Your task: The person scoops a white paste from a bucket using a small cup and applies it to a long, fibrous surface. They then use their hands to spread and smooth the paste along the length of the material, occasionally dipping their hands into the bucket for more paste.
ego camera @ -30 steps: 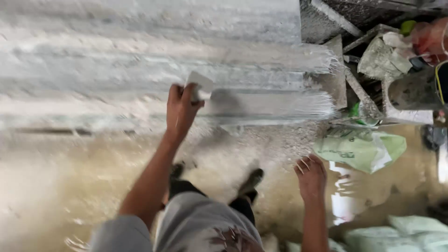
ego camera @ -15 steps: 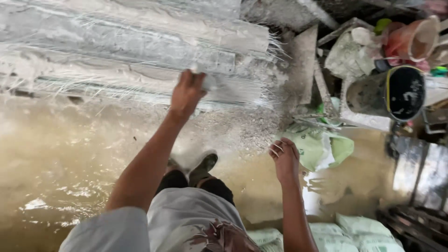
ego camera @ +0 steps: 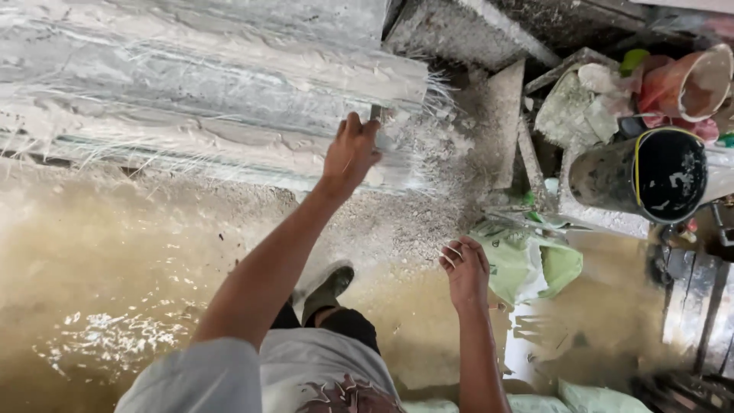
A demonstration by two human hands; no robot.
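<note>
Closed around a small flat scraper (ego camera: 380, 126), our left hand (ego camera: 350, 153) has its fingers curled over the blade's top edge and presses it against the end of the long plaster moulding (ego camera: 214, 99). Only a sliver of the pale tool shows past the knuckles. We cannot tell how much of the handle the palm covers.

We see the moulding as a wide, ridged grey-white slab, wet and rough, with stepped bands running along its length. Thin glassy fibres (ego camera: 440, 88) bristle out of its cut end and along its lower edge.

Our right hand (ego camera: 462, 268) hangs loose and empty, fingers lightly bent and a little apart, streaked with white plaster, well apart from the moulding. Just beside it lies a crumpled green sack (ego camera: 535, 264).

Below the slab, crumbs of grey plaster (ego camera: 397, 222) are scattered over a wet, glossy brown floor (ego camera: 99, 283). Our shoe (ego camera: 329, 287) stands at the edge of the crumbs.

To the right sit a black bucket (ego camera: 650, 176) lying on its side with a yellow rim line, an orange-pink bucket (ego camera: 692, 80), and grey plaster-caked boards (ego camera: 501, 126).
</note>
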